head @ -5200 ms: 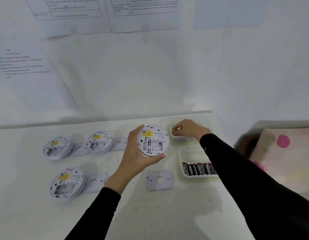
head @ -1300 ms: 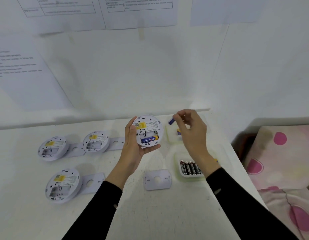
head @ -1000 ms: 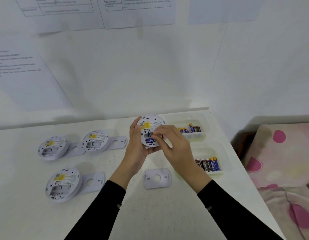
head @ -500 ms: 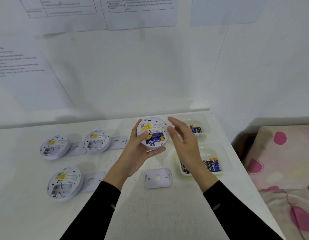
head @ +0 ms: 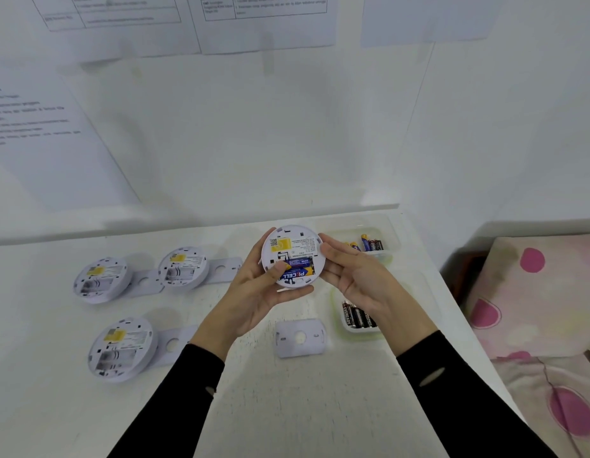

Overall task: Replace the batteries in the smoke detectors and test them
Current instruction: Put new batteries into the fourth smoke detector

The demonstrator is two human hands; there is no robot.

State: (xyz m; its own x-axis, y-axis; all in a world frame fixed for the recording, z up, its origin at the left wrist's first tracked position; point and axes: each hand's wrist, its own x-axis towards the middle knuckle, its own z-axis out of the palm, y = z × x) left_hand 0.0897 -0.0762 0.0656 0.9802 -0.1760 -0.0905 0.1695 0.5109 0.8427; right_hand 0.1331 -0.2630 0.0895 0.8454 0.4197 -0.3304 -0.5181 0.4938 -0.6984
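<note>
White smoke detector (head: pixel 297 246), back toward camera, blue batteries (head: pixel 299 268) lying left-right

Held detector (head: pixel 292 246): I see white matt plastic, yellow paper label.
Fitted battery (head: pixel 297 276): glossy blue wrap.
Mounting plate (head: pixel 300 338): smooth matt plastic.
Table (head: pixel 320 408): white, faintly rough.
Tray (head: pixel 387 257): clear plastic, I judge.
Sleeve (head: pixel 174 401): black matt cloth.
</note>
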